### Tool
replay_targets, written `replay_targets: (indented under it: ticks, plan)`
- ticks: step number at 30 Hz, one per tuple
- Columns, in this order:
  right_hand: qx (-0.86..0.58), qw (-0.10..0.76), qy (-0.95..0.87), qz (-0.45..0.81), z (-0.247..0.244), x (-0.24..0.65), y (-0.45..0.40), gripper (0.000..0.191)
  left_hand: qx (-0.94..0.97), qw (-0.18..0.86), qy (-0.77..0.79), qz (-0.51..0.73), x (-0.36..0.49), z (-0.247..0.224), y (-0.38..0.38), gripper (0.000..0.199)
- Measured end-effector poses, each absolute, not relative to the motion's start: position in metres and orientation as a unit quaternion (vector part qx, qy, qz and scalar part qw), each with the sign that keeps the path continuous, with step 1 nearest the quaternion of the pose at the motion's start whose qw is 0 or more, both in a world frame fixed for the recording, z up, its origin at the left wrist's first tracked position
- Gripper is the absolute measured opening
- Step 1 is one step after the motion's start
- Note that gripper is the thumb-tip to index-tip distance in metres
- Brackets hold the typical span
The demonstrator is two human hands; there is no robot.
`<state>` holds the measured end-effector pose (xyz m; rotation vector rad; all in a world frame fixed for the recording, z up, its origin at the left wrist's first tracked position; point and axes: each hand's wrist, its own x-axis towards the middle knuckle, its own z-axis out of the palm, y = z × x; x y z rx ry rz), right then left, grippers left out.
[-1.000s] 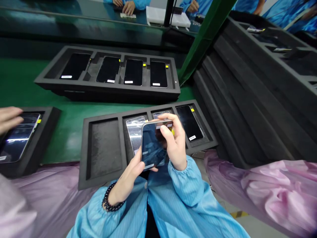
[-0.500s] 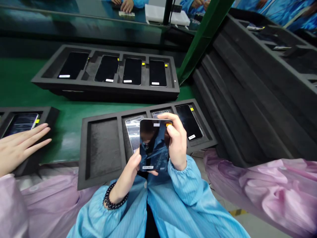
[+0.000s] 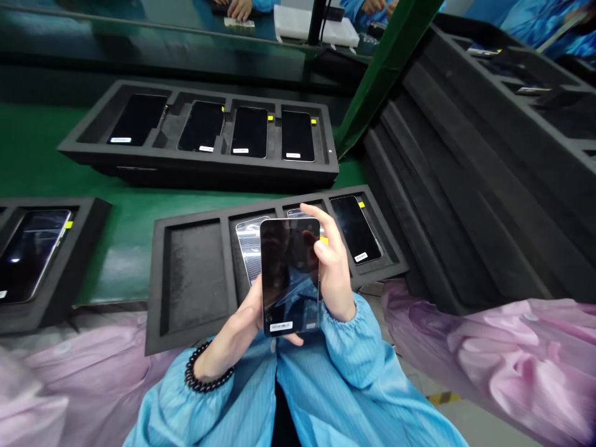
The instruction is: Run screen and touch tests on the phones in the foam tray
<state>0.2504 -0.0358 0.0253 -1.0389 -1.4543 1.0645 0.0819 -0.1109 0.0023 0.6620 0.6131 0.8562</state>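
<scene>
Left hand (image 3: 244, 320) and right hand (image 3: 334, 267) grip a glossy black phone screen (image 3: 289, 282), white label (image 3: 281, 326) near-left, yellow tab (image 3: 324, 241) far-right.

1. Before me is a green tabletop (image 3: 125, 248), softly shining with light.
2. Behind it I see a glossy, dark counter (image 3: 139, 40).
3. To my right, a green post (image 3: 385, 68) slants upward.
4. Below, the floor (image 3: 460, 418) is grey with yellow-and-black tape (image 3: 442, 398).

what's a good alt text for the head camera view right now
Two bare hands hold a glossy black rectangular screen panel with a white label near its lower edge, in front of a black foam-like tray holding more panels. Beyond it, across a green tabletop, another black foam-like tray holds four dark panels.
</scene>
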Motion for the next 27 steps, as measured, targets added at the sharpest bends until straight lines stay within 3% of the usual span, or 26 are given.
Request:
replay_targets:
  ticks: [10,20,23,27]
  plan:
    - [-0.357,0.418,-0.547,0.631,0.004,0.26,-0.063,0.077,0.233,0.816,0.271,0.453,0.068,-0.002,-0.107,0.082]
    - [-0.285,0.392,-0.609,0.628,0.001,0.261,-0.074,0.084,0.206,0.781,0.314,0.499,0.064,0.006,-0.105,0.083]
    - [-0.328,0.433,-0.622,0.563,0.002,0.262,-0.071,0.081,0.221,0.791,0.307,0.48,0.062,0.001,-0.107,0.082]
    - [-0.405,0.461,-0.714,0.338,0.012,0.262,-0.063,0.062,0.254,0.799,0.301,0.454,0.061,-0.007,-0.113,0.08]
